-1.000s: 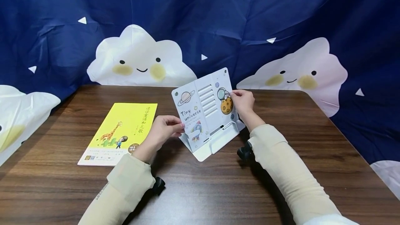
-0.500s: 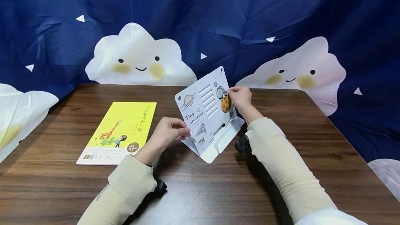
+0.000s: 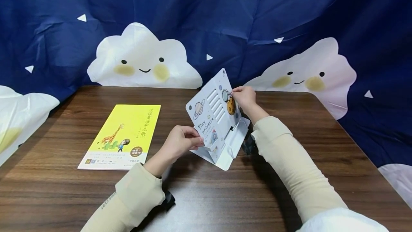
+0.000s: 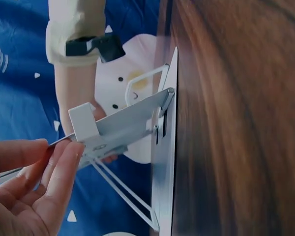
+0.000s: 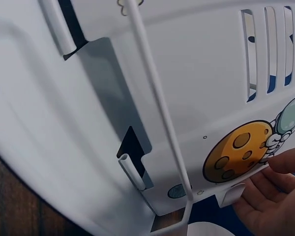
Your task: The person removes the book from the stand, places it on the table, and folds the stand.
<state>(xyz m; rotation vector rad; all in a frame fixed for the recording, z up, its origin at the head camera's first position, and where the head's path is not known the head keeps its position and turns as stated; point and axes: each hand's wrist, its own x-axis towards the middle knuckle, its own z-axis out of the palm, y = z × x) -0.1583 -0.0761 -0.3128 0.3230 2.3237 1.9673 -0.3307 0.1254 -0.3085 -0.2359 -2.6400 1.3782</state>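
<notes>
A white metal book stand (image 3: 209, 115) with planet and astronaut drawings stands turned at an angle on the table, its slotted panel tilted up from a flat base (image 3: 225, 161). My left hand (image 3: 180, 142) pinches the panel's left edge between thumb and fingers. At the right edge, beside the orange planet, my right hand (image 3: 246, 99) holds the panel the same way. Wire legs (image 4: 125, 189) run from the panel's back to the base in the left wrist view. A wire bar (image 5: 157, 88) crosses in front of the panel in the right wrist view.
A yellow book (image 3: 107, 124) with a giraffe on its cover lies flat to the left of the stand. Both rest on a brown wooden table (image 3: 206, 196). Behind the table hangs a dark blue cloth (image 3: 231, 17) with clouds.
The book stand has turned, its left side and front corner swinging to the right. My left hand has moved right with it; my right hand has shifted slightly left and up. Both keep their grip.
</notes>
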